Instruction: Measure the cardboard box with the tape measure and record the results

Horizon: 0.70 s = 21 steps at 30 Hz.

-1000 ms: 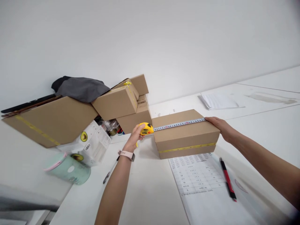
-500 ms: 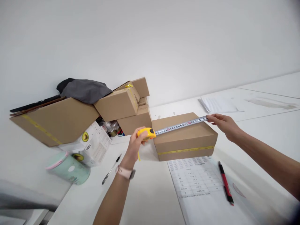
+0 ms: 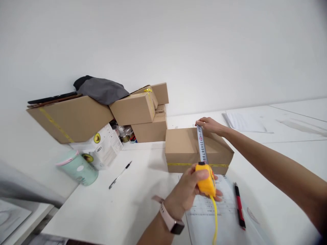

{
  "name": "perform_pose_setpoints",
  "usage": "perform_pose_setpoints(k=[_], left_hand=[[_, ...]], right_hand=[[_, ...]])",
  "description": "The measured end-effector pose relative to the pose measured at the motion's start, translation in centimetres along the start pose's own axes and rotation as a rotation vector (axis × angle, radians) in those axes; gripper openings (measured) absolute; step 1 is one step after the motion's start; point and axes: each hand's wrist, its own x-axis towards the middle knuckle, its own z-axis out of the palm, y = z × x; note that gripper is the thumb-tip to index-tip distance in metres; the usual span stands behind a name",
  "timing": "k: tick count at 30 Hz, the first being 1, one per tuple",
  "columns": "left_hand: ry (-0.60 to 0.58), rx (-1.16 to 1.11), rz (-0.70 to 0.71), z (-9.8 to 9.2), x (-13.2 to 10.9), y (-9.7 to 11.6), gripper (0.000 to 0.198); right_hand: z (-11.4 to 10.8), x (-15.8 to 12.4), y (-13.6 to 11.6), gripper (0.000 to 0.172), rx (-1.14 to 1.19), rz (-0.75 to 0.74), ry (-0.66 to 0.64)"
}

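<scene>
Tape measure [image 3: 206,180]: its case is in the left hand, just in front of the box and above the printed sheet; a yellow strap [image 3: 216,221] hangs down beside that hand.
Left hand [image 3: 187,185]: closed around the case, thumb along its side, which probably steadies it and points its mouth toward the right hand.
Right hand [image 3: 209,125]: thumb and fingertips appear pinched on the far end of the blade, seemingly to anchor it at the box's back edge.
Blade [image 3: 201,144]: runs between the two hands across the box top; held at both ends, it looks straight.
Cardboard box [image 3: 180,141]: beyond the left hand and beneath the right, seemingly flat on the table [image 3: 127,211], giving the blade a level top to cross.
Printed sheet [image 3: 201,226]: beneath the left hand, apparently close by for easy reading.
Red pen [image 3: 239,206]: right of the left hand, perhaps kept within reach.
</scene>
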Motion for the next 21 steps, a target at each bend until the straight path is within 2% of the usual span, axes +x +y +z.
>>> perform_pose_setpoints(k=[3,5,9,13,17,21], left_hand=[[0.048,0.066,-0.004,-0.1,1.6,1.8,0.051],[0.076,0.064,-0.017,-0.3,2.2,2.0,0.052],[0.091,-0.034,-0.016,-0.2,2.4,0.8,0.061],[0.123,-0.091,-0.01,1.0,2.2,-0.4,0.064],[0.138,-0.092,-0.031,2.0,2.4,-0.7,0.066],[0.115,-0.069,-0.018,1.8,2.6,-0.5,0.064]], right_hand=[[1.0,2.4,0.4,0.039,-0.034,0.037,-0.004],[1.9,3.2,0.9,0.037,-0.055,0.062,-0.011],[3.3,3.3,1.7,0.032,-0.048,0.05,-0.052],[3.3,2.9,2.0,0.036,-0.021,0.001,-0.091],[3.2,2.9,2.1,0.039,-0.023,-0.018,-0.103],[3.2,3.1,2.0,0.038,-0.011,-0.026,-0.101]])
